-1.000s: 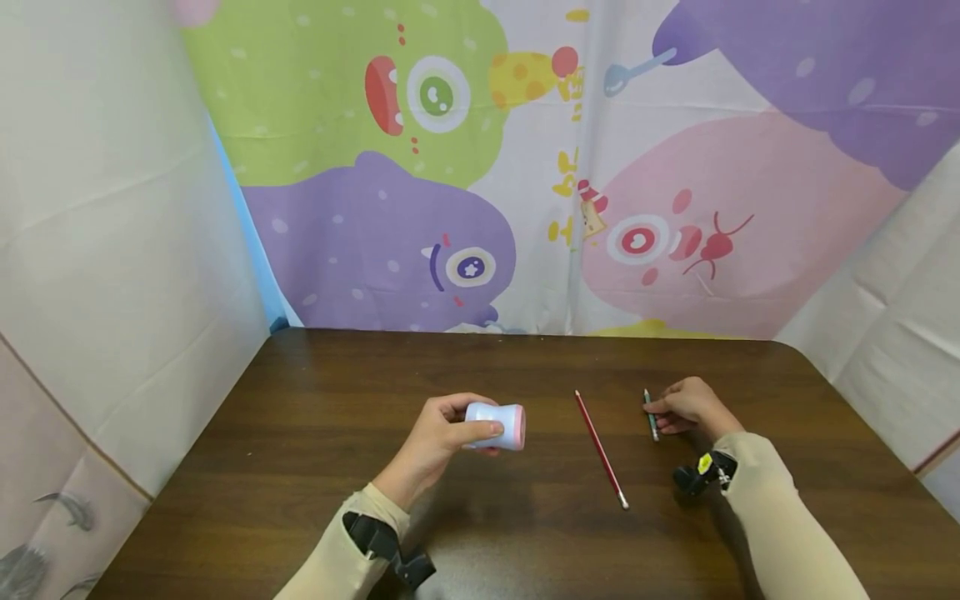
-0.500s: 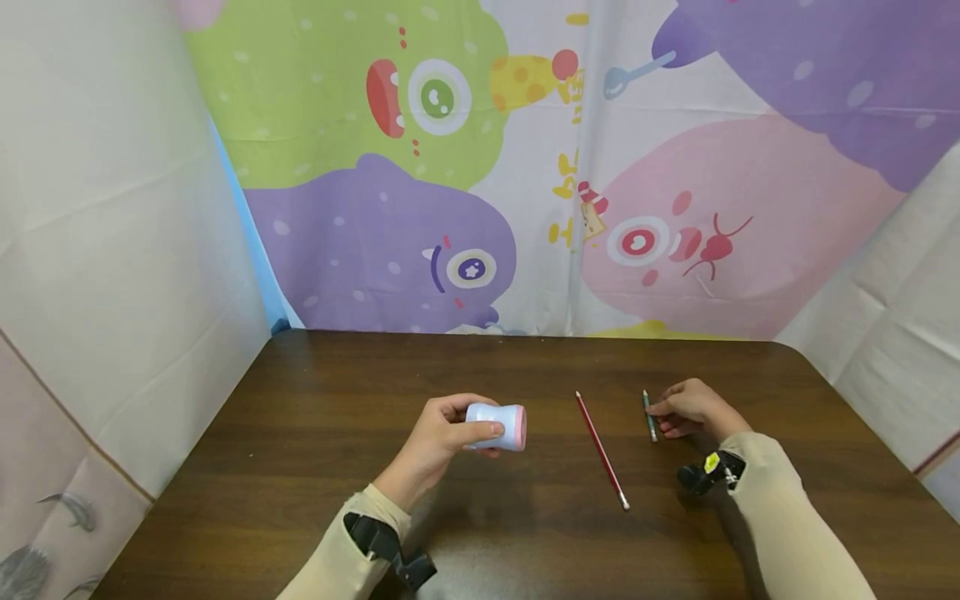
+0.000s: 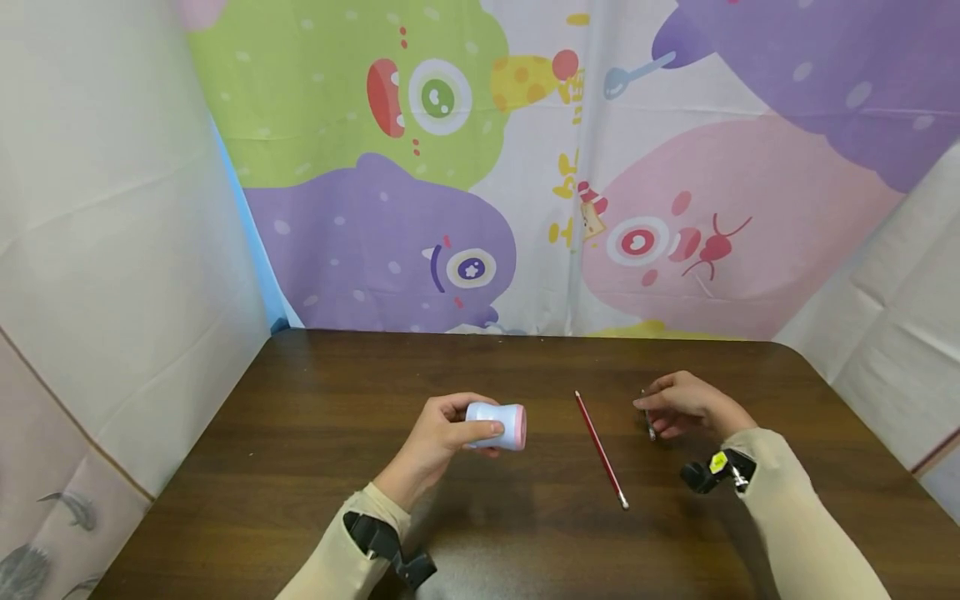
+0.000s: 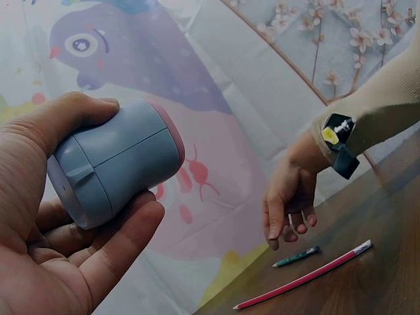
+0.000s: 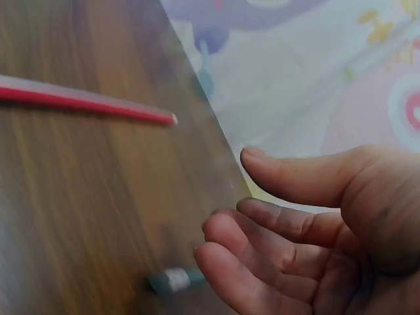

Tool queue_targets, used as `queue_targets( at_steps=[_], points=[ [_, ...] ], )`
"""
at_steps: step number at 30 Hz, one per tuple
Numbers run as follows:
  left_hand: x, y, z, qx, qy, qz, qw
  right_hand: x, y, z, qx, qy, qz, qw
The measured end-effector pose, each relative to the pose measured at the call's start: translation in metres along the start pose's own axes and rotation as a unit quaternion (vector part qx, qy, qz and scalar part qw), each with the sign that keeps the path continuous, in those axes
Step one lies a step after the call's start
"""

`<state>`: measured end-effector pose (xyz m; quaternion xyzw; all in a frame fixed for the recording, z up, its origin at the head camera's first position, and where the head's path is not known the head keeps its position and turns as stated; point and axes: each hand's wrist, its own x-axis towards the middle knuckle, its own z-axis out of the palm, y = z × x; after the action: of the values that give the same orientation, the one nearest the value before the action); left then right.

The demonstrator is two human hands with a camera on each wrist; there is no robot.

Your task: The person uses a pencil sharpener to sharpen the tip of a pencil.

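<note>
My left hand [image 3: 442, 437] holds a light-blue pencil sharpener [image 4: 128, 154], waisted like an hourglass and with a pink end, above the table. Thumb and fingers grip it from either side, and the pink end points right in the head view. Over at the right, my right hand [image 3: 686, 406] hovers just above a short green pencil [image 4: 296, 256] lying on the wood. Its thumb and fingers stand apart with nothing between them, partly covering that pencil in the head view. Between the hands lies a long red pencil [image 3: 602, 450], its white-tipped end towards me.
The dark wooden table [image 3: 300, 467] reaches back to a hanging cloth [image 3: 390, 250] printed with cartoon monsters. White cloth walls [image 3: 112, 250] stand at the left and right. A black camera mount is strapped to each wrist.
The right hand's fingers have come away from the green pencil and risen slightly, leaving it on the table. The left hand and the sharpener keep their place.
</note>
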<state>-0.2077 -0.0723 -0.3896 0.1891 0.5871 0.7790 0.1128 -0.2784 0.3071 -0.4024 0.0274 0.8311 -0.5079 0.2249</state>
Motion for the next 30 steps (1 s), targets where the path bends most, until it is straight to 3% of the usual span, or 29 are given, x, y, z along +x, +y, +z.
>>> queue_targets(
  at_steps=[8,13,24,30],
  points=[
    [0.0,0.001,0.0,0.0,0.002,-0.002,1.0,-0.001,-0.008,0.039,-0.028,-0.06,0.001,0.998],
    [0.0,0.0,0.0,-0.002,0.001,-0.003,1.0,-0.001,-0.006,0.057,-0.051,-0.066,0.008,0.996],
    [0.001,-0.001,-0.001,0.002,-0.001,-0.005,1.0,0.003,-0.004,0.079,-0.099,0.026,0.003,0.995],
    [0.001,-0.001,-0.001,0.003,-0.002,-0.004,1.0,0.005,-0.005,0.081,-0.101,0.032,0.005,0.994]
  ],
)
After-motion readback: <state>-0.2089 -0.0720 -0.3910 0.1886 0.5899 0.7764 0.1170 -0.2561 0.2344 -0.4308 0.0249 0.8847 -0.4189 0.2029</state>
